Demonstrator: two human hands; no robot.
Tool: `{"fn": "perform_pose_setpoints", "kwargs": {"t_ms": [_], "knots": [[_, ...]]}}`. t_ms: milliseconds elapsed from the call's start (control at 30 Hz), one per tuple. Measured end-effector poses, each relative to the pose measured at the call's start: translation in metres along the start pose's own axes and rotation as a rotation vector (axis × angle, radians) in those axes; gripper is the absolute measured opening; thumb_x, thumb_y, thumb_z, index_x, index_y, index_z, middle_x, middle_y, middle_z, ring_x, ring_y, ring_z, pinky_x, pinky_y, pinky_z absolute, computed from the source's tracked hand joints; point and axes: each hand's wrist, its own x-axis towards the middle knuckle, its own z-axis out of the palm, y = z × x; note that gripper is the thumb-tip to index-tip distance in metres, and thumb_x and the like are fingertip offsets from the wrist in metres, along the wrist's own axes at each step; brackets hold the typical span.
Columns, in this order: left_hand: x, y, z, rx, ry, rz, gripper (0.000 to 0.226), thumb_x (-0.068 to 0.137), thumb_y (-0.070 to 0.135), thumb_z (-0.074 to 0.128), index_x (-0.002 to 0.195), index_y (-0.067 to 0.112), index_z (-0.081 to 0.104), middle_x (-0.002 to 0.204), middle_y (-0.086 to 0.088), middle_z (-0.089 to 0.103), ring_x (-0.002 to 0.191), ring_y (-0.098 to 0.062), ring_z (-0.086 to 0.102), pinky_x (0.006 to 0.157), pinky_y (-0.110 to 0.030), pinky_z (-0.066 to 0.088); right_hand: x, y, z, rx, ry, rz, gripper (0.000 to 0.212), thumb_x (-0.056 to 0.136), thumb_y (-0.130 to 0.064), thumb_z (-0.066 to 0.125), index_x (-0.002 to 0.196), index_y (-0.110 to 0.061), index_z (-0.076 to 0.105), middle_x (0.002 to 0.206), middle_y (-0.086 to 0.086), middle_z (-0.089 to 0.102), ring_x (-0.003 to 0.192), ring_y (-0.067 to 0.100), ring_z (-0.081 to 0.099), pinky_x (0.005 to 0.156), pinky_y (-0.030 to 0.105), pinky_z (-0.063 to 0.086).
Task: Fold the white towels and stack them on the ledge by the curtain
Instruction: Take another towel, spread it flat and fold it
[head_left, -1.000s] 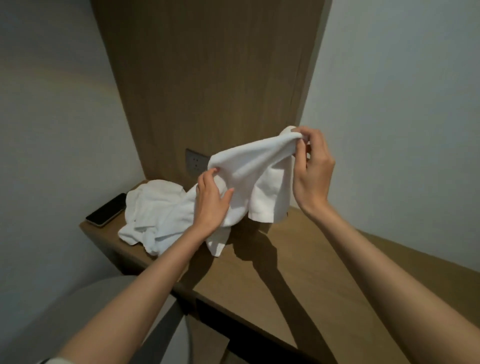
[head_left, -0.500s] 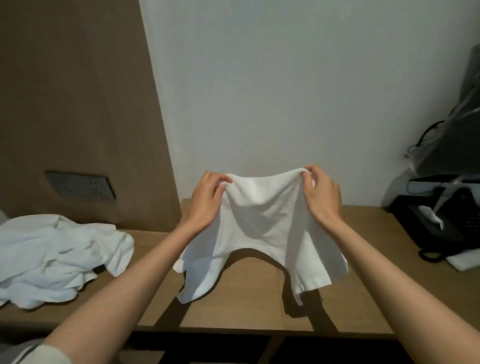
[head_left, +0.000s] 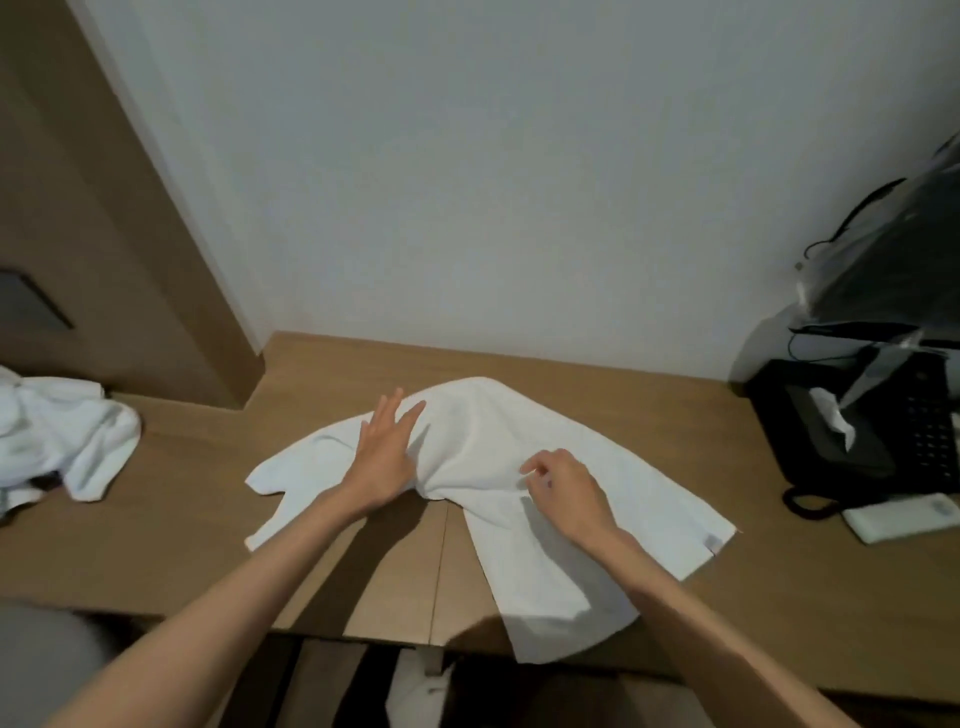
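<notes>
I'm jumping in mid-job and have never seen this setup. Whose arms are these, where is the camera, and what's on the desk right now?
There is no machine here. These are a person's two bare arms, filmed by one wide-angle camera worn on the head, looking forward and down. So there is only a single view, the head view.

The left hand lies flat with straight fingers on a white towel. The towel is spread out and rumpled on the wooden desk, and its near corner hangs over the front edge. The right hand rests on the same towel with curled fingers, seemingly pinching a fold.

At the left sits a pile of unfolded white towels. At the right stand a black telephone and a dark bag.
</notes>
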Motion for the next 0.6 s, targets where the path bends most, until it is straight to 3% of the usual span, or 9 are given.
{"fn": "perform_pose_setpoints", "kwargs": {"t_ms": [67, 167, 333, 500, 600], "knots": [[-0.010, -0.015, 0.010, 0.038, -0.012, -0.048, 0.076, 0.086, -0.008, 0.047, 0.151, 0.017, 0.017, 0.160, -0.010, -0.002, 0.147, -0.028, -0.005, 0.117, -0.041, 0.001, -0.002, 0.002, 0.028, 0.004, -0.125, 0.009, 0.021, 0.095, -0.028, 0.050, 0.111, -0.018, 0.058, 0.116, 0.003, 0.054, 0.106, 0.022, 0.056, 0.085, 0.032, 0.046], [-0.018, -0.037, 0.018, 0.066, -0.060, -0.077, 0.076, 0.089, -0.005, 0.047, 0.152, 0.020, 0.012, 0.160, -0.008, 0.002, 0.147, -0.026, 0.002, 0.118, -0.038, 0.007, 0.000, 0.000, 0.060, -0.071, -0.288, 0.085, 0.043, 0.091, -0.043, 0.055, 0.124, -0.016, 0.046, 0.126, 0.005, 0.042, 0.116, 0.025, 0.043, 0.093, 0.035, 0.040], [-0.011, -0.057, 0.032, 0.168, -0.053, -0.069, 0.066, 0.097, 0.008, 0.042, 0.152, 0.027, 0.010, 0.160, -0.005, 0.006, 0.146, -0.027, 0.012, 0.116, -0.043, 0.019, 0.004, -0.009, 0.090, -0.349, -0.348, 0.139, 0.080, 0.076, -0.061, 0.061, 0.134, -0.017, 0.029, 0.138, 0.005, 0.023, 0.127, 0.030, 0.025, 0.097, 0.045, 0.038], [0.004, -0.052, 0.046, 0.258, -0.051, 0.002, 0.049, 0.102, 0.026, 0.035, 0.149, 0.025, 0.023, 0.155, -0.004, 0.024, 0.137, -0.028, 0.027, 0.109, -0.047, 0.024, -0.009, -0.007, 0.102, -0.514, -0.185, 0.046, 0.047, 0.082, -0.027, 0.054, 0.124, -0.013, 0.037, 0.129, 0.011, 0.034, 0.116, 0.031, 0.036, 0.090, 0.043, 0.044], [0.005, -0.047, 0.051, 0.182, 0.008, -0.036, 0.039, 0.100, 0.020, 0.033, 0.138, 0.017, 0.042, 0.143, -0.006, 0.040, 0.127, -0.028, 0.038, 0.103, -0.044, 0.030, -0.017, -0.002, 0.100, -0.505, -0.085, -0.020, 0.031, 0.089, -0.006, 0.047, 0.119, -0.011, 0.045, 0.122, 0.010, 0.047, 0.107, 0.025, 0.047, 0.084, 0.032, 0.049]]}}
